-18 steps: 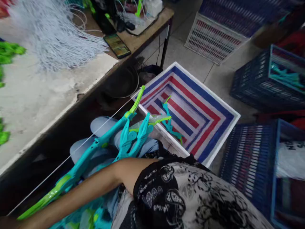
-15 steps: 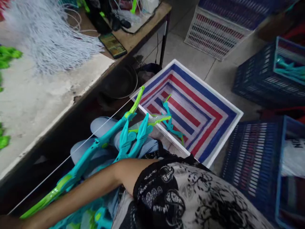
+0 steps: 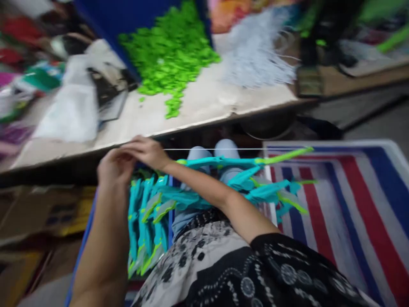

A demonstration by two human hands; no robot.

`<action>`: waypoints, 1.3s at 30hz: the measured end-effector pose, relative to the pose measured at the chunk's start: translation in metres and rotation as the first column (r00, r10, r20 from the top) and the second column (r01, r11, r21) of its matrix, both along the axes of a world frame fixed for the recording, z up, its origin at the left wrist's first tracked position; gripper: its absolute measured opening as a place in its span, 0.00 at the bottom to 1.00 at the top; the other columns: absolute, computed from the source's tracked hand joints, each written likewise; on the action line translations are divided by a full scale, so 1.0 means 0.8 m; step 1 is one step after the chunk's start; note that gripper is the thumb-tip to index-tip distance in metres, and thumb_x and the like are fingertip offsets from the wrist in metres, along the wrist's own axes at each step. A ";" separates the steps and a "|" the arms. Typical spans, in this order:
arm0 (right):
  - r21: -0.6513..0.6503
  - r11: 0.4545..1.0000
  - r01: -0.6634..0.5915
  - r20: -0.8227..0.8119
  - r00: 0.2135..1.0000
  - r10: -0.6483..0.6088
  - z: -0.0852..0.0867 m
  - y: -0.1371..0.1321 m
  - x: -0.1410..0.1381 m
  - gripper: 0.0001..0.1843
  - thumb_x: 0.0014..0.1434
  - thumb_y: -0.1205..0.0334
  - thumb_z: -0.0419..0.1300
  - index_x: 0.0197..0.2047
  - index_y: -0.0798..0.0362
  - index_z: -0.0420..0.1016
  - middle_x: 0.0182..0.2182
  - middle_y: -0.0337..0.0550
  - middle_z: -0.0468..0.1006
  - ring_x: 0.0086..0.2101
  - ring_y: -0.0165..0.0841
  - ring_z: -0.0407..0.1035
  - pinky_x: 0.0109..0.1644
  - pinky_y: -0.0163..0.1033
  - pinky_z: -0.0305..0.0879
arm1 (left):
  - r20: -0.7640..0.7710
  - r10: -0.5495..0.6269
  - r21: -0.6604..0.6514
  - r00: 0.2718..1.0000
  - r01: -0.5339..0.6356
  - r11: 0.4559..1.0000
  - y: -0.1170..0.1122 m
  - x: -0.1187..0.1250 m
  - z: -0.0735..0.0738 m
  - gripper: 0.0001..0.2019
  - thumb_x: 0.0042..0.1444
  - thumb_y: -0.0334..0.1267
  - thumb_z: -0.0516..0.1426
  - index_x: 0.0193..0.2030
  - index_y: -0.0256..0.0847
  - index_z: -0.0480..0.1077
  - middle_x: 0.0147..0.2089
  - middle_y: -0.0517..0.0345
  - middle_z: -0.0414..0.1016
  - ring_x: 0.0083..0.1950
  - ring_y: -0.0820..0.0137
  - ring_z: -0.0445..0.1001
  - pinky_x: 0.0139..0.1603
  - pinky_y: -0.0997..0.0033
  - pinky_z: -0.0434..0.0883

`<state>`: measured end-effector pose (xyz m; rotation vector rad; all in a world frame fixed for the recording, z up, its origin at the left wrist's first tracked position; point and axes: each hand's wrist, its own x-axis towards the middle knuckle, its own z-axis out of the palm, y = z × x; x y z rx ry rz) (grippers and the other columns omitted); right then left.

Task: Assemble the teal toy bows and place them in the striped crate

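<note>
View has been swung left. Left hand (image 3: 113, 164) and right hand (image 3: 148, 151) are half-curled, hold untellable. Light, stiff-looking teal bar (image 3: 236, 161) is best held midway.

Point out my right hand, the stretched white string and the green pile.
Right hand (image 3: 149, 152): head view, back of the hand.
White string (image 3: 212, 149): head view, middle of its visible stretch.
Green pile (image 3: 175, 51): head view, middle of the heap.

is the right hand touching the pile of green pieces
Apart: the head view shows pale tabletop between the right hand and the green pieces.
</note>
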<state>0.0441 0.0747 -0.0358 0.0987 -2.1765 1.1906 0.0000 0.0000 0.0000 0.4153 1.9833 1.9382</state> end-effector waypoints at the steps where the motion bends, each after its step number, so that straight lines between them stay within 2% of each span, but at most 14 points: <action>1: -0.068 0.997 -0.034 -0.048 0.998 0.031 -0.009 0.002 -0.012 0.09 0.63 0.65 0.57 0.43 0.54 0.78 0.41 0.39 0.76 0.45 0.26 0.68 0.54 0.31 0.64 | 0.108 0.089 0.058 0.990 -0.095 0.994 -0.022 -0.007 0.001 0.09 0.55 0.31 0.53 0.25 0.34 0.68 0.27 0.59 0.72 0.31 0.76 0.70 0.39 0.71 0.73; 2: -0.119 0.990 -0.072 -0.096 0.993 0.061 -0.015 0.004 -0.022 0.08 0.62 0.65 0.58 0.40 0.55 0.78 0.40 0.41 0.76 0.43 0.28 0.69 0.52 0.33 0.64 | 0.229 0.134 0.123 0.964 -0.165 0.979 -0.036 -0.012 0.001 0.08 0.50 0.29 0.53 0.21 0.35 0.67 0.24 0.60 0.72 0.30 0.76 0.70 0.39 0.71 0.73; 4: -0.174 0.975 -0.137 -0.151 0.982 0.111 -0.023 0.009 -0.036 0.07 0.61 0.64 0.58 0.37 0.55 0.77 0.38 0.43 0.75 0.41 0.30 0.69 0.50 0.35 0.65 | 0.293 0.113 0.190 0.950 -0.174 0.966 -0.050 -0.019 -0.002 0.03 0.41 0.28 0.56 0.21 0.35 0.70 0.25 0.59 0.74 0.31 0.74 0.73 0.41 0.70 0.74; 5: -0.181 0.971 -0.155 -0.161 0.979 0.126 -0.024 0.011 -0.038 0.07 0.61 0.63 0.57 0.36 0.55 0.76 0.37 0.43 0.75 0.41 0.30 0.69 0.49 0.35 0.65 | 0.260 0.080 0.187 0.962 -0.131 0.974 -0.053 -0.021 -0.004 0.01 0.38 0.28 0.59 0.23 0.35 0.72 0.26 0.58 0.75 0.32 0.73 0.74 0.41 0.69 0.74; 9: -0.173 0.976 -0.130 -0.141 0.984 0.106 -0.023 0.007 -0.033 0.09 0.63 0.62 0.54 0.33 0.53 0.72 0.34 0.42 0.74 0.38 0.31 0.68 0.46 0.37 0.65 | 0.077 0.020 0.060 0.997 -0.024 0.998 -0.055 -0.023 -0.008 0.11 0.34 0.34 0.65 0.29 0.34 0.76 0.26 0.58 0.75 0.27 0.74 0.72 0.34 0.72 0.73; 15: -0.219 0.973 -0.068 -0.065 0.996 0.055 -0.022 0.006 -0.035 0.08 0.61 0.63 0.54 0.31 0.53 0.70 0.31 0.40 0.73 0.34 0.30 0.67 0.44 0.36 0.64 | -0.135 0.078 -0.138 0.988 -0.097 0.986 -0.057 -0.029 -0.010 0.09 0.39 0.37 0.65 0.28 0.34 0.76 0.21 0.63 0.70 0.20 0.79 0.62 0.19 0.80 0.59; 20: -0.167 0.983 -0.079 -0.018 0.997 0.077 -0.028 0.021 -0.038 0.09 0.62 0.60 0.53 0.32 0.53 0.69 0.32 0.40 0.73 0.35 0.30 0.67 0.44 0.36 0.64 | -0.125 0.106 -0.100 0.986 -0.119 0.988 -0.052 -0.026 -0.020 0.09 0.41 0.39 0.64 0.29 0.36 0.79 0.26 0.59 0.76 0.25 0.76 0.67 0.27 0.77 0.64; 25: -0.192 0.966 0.170 0.036 0.985 -0.167 -0.030 0.039 -0.048 0.10 0.63 0.59 0.51 0.32 0.54 0.66 0.30 0.41 0.70 0.35 0.31 0.66 0.44 0.38 0.63 | -0.222 0.110 -0.078 0.969 -0.130 0.988 -0.039 -0.028 -0.032 0.08 0.45 0.39 0.63 0.29 0.37 0.78 0.29 0.57 0.78 0.31 0.72 0.71 0.35 0.75 0.68; 29: -0.027 0.996 0.081 -0.005 0.997 -0.081 -0.001 0.068 0.004 0.13 0.66 0.55 0.47 0.39 0.53 0.69 0.36 0.44 0.71 0.40 0.34 0.66 0.48 0.42 0.63 | -0.337 0.110 -0.083 0.935 -0.146 0.986 -0.018 -0.039 -0.045 0.12 0.50 0.42 0.60 0.38 0.38 0.78 0.37 0.54 0.78 0.38 0.69 0.74 0.42 0.72 0.71; 32: 0.219 0.973 0.065 0.060 0.995 -0.080 0.013 0.116 0.085 0.15 0.67 0.56 0.46 0.42 0.52 0.71 0.38 0.46 0.73 0.41 0.36 0.67 0.49 0.44 0.63 | -0.531 0.021 -0.157 0.847 -0.122 0.980 -0.005 -0.030 -0.061 0.15 0.54 0.40 0.57 0.47 0.40 0.75 0.48 0.52 0.76 0.47 0.66 0.72 0.50 0.67 0.70; 34: 0.428 0.903 0.034 0.202 0.970 -0.132 0.005 0.154 0.145 0.16 0.67 0.56 0.46 0.42 0.53 0.73 0.37 0.48 0.75 0.39 0.36 0.67 0.47 0.44 0.63 | -0.640 -0.251 -0.314 0.727 0.051 0.948 -0.002 -0.012 -0.078 0.16 0.54 0.39 0.56 0.49 0.41 0.73 0.51 0.50 0.74 0.53 0.61 0.70 0.56 0.59 0.68; 36: 0.630 0.776 -0.020 0.343 0.904 -0.255 -0.015 0.185 0.200 0.17 0.65 0.54 0.50 0.45 0.55 0.73 0.41 0.52 0.75 0.42 0.40 0.67 0.47 0.46 0.61 | -0.637 -0.571 -0.539 0.517 0.231 0.810 -0.002 0.006 -0.101 0.20 0.52 0.39 0.59 0.53 0.40 0.71 0.56 0.45 0.70 0.61 0.54 0.64 0.62 0.49 0.62; 38: 0.758 0.647 -0.083 0.424 0.817 -0.391 -0.039 0.206 0.242 0.24 0.60 0.48 0.56 0.53 0.57 0.70 0.49 0.57 0.72 0.49 0.45 0.64 0.52 0.50 0.58 | -0.583 -0.741 -0.703 0.335 0.249 0.666 -0.003 0.016 -0.127 0.28 0.49 0.37 0.62 0.58 0.39 0.67 0.62 0.40 0.63 0.67 0.46 0.54 0.65 0.41 0.55; 39: 0.787 0.607 -0.109 0.450 0.775 -0.444 -0.049 0.212 0.258 0.30 0.57 0.46 0.59 0.57 0.57 0.66 0.53 0.59 0.69 0.52 0.48 0.61 0.55 0.53 0.54 | -0.567 -0.774 -0.748 0.283 0.217 0.627 -0.002 0.017 -0.140 0.31 0.48 0.37 0.63 0.61 0.39 0.64 0.64 0.38 0.60 0.68 0.44 0.51 0.65 0.39 0.53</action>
